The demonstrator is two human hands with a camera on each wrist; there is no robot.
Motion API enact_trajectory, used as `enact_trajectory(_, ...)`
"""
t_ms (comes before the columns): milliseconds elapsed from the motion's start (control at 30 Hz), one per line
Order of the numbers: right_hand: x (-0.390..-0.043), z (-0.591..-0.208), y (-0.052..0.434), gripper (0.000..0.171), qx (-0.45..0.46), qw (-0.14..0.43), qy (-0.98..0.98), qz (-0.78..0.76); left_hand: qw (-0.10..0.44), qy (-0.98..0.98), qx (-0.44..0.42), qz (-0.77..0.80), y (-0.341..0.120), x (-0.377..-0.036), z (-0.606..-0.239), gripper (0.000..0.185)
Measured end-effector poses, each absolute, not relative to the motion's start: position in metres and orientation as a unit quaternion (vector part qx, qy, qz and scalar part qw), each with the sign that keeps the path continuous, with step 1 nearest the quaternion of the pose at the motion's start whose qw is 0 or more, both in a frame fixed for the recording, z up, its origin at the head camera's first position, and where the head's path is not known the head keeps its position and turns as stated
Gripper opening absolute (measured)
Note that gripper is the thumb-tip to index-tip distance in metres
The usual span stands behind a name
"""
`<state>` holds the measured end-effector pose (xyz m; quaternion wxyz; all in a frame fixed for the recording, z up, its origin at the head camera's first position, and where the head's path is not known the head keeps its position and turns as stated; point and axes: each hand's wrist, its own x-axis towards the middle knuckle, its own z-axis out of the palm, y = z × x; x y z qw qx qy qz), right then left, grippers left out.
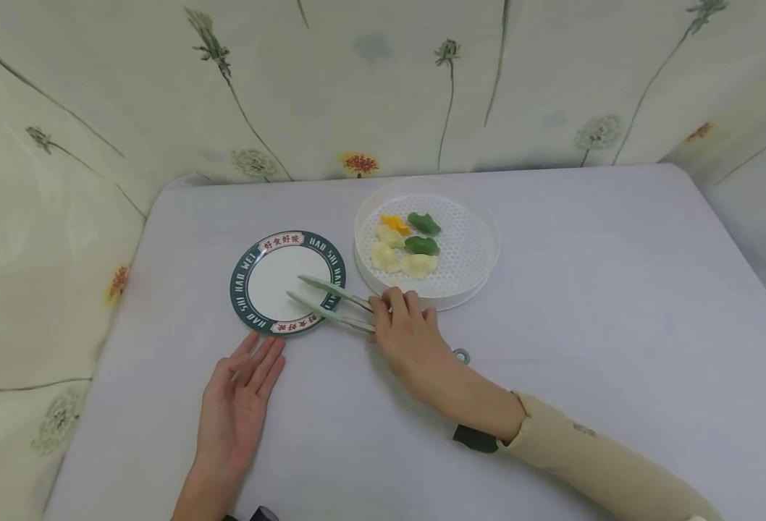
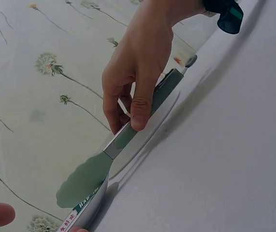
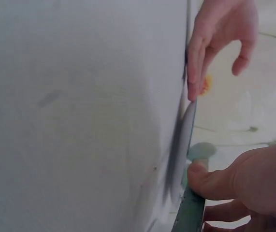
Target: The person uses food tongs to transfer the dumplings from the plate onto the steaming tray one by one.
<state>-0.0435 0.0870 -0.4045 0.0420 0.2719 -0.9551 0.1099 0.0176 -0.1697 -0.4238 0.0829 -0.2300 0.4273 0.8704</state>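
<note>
Two tong arms lie over the plate, gripped by right-hand fingers.

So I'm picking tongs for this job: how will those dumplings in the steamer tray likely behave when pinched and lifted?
The dumplings look soft and plump, so a hard pinch from the tongs would probably dent or tear them. Their glossy skins suggest they may slip. They lie packed close on the perforated steamer tray, so lifting one could nudge or cling to another.

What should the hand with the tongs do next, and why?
Probably swing the tongs over to the steamer tray. The right hand holds them open and holding nothing above the bare plate, while the dumplings all sit in the tray.
</note>
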Motion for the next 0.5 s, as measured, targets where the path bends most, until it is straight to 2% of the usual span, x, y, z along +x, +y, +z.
enact_trajectory(200, -0.040, -0.415, 0.084, 0.050, 0.266, 0.033, -0.957, 0.106, 0.083, 0.428, -0.240, 0.867, -0.171, 0.021, -0.421, 0.063)
enact_trajectory(500, -0.043, -0.420, 0.088, 0.056, 0.274, 0.061, -0.956, 0.088, 0.079, 0.419, -0.233, 0.874, -0.169, 0.017, -0.422, 0.063)
